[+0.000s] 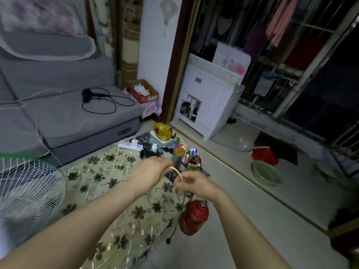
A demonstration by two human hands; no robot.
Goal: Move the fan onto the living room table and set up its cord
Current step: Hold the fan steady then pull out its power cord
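I see my left hand and right hand meeting above the counter with the floral plastic cover, both with fingers pinched shut on a thin white cord that arcs between them. A darker length of it hangs from my right hand past the counter's edge. The white mesh-guarded fan stands on the counter at my far left, well apart from both hands. A red ribbed jug sits on the floor just beside the counter.
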